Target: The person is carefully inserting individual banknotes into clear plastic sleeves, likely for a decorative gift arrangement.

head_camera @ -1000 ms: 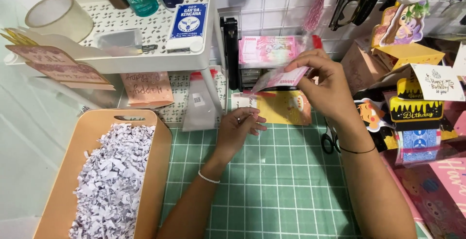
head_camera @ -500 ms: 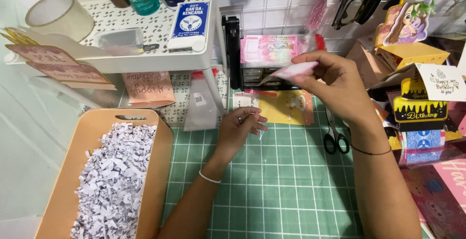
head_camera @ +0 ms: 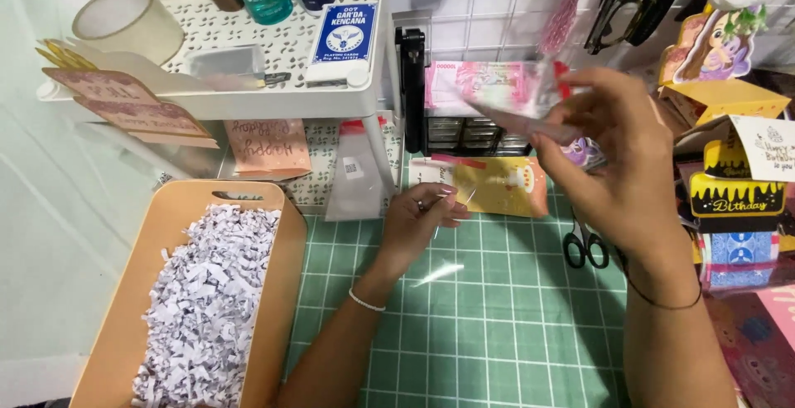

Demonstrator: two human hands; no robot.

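— So what crowds the hands on the counter point(head_camera: 497, 325)?

— Plenty. The right hand point(head_camera: 617, 155) is raised above the green grid mat, its fingers point(head_camera: 551, 147) pinched on a clear plastic sleeve point(head_camera: 530, 101) holding something pink and folded. The left hand point(head_camera: 418, 222) rests low on the mat, fingers curled together around something small I cannot make out, just beside a yellow card point(head_camera: 505, 184) lying flat.

— Anything blocking?

— Black scissors point(head_camera: 586, 246) lie just under the right wrist. A tan tray point(head_camera: 290, 251) of shredded white paper fills the left side. Behind the hands stand a small drawer unit point(head_camera: 472, 135) with pink notes on top and a black stapler-like tool point(head_camera: 411, 85) upright beside it.

— And the edges?

— A white perforated shelf point(head_camera: 273, 101) overhangs the back left, carrying a tape roll point(head_camera: 128, 23), 2 bottles and a blue card box point(head_camera: 344, 33). Decorated paper boxes point(head_camera: 733, 193) pile up along the right edge. Open mat lies only in the middle, between the forearms.

— The room?

— A white wire grid on the wall, with dark glasses point(head_camera: 638, 2) hanging.
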